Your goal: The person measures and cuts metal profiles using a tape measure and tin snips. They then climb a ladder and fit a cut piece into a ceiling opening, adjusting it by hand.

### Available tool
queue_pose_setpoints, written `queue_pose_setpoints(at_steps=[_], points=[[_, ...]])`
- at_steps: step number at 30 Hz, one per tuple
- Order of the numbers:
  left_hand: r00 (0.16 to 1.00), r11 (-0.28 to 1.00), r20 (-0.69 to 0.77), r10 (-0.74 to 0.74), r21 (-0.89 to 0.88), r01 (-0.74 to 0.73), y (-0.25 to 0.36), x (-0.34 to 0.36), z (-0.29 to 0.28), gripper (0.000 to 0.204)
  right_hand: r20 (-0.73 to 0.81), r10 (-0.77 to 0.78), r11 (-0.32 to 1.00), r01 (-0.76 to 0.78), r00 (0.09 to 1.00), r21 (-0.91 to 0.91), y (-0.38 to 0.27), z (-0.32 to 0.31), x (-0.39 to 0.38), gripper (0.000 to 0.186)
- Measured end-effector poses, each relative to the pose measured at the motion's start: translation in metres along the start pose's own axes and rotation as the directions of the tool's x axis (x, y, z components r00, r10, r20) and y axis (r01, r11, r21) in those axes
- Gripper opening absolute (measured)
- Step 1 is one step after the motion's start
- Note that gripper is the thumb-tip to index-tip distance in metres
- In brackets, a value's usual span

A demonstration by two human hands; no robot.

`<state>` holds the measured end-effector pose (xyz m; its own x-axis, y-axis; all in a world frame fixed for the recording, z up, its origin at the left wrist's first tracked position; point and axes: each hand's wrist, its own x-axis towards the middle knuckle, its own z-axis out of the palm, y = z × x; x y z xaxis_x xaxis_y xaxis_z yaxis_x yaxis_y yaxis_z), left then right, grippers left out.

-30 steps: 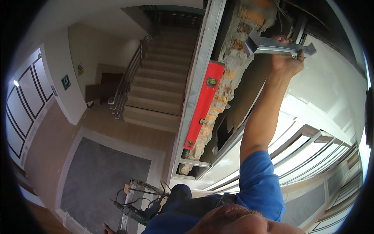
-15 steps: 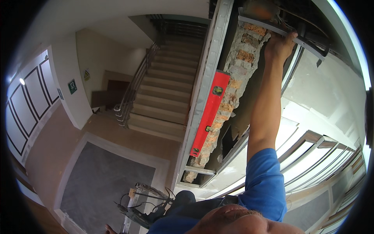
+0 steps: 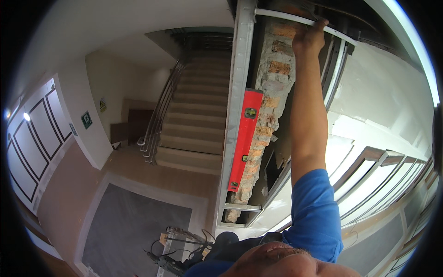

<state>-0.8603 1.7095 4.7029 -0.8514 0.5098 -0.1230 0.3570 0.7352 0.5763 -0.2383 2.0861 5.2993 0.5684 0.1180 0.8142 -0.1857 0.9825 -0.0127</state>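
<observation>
My right hand (image 3: 310,38) is raised high, fingers curled round a thin metal channel (image 3: 281,15) that spans the top of the opening. The channel's left end meets a long upright metal rail (image 3: 238,60). Below my right hand, a red spirit level (image 3: 243,136) rests along that rail beside a strip of rough, exposed brick and mortar (image 3: 279,67). My left hand is not visible.
A staircase (image 3: 194,101) with steel handrails (image 3: 164,99) lies beyond the rail at left. A power tool (image 3: 170,263) with cables sits low at the bottom. A plasterboard surface (image 3: 378,101) is at right; a grey floor panel (image 3: 129,221) is at lower left.
My right hand has moved up and leftward with the channel, which has turned from a tilted piece into a crosspiece meeting the rail. My left fingertips have dropped out of view.
</observation>
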Motion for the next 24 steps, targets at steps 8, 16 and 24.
queue_pose_setpoints(at_steps=[8, 16, 24], points=[[0.996, 0.996, -0.084, 0.016, 0.087, -0.009, -0.093, 0.022, 0.069, 0.073, -0.114, 0.098, 0.995, -0.098, 0.989, 0.006, -0.011, -0.009, 0.031, 0.055], [0.88, 0.862, -0.268, 0.391, 0.443, -0.248, -0.283, 0.098, 0.181, 0.07, -0.121, 0.124, 0.992, -0.12, 0.985, 0.037, -0.016, -0.015, 0.045, 0.064], [0.843, 0.836, -0.304, 0.444, 0.478, -0.269, -0.309, 0.104, 0.198, 0.069, -0.222, 0.171, 0.985, -0.166, 0.96, 0.039, -0.006, -0.025, 0.066, 0.069]])
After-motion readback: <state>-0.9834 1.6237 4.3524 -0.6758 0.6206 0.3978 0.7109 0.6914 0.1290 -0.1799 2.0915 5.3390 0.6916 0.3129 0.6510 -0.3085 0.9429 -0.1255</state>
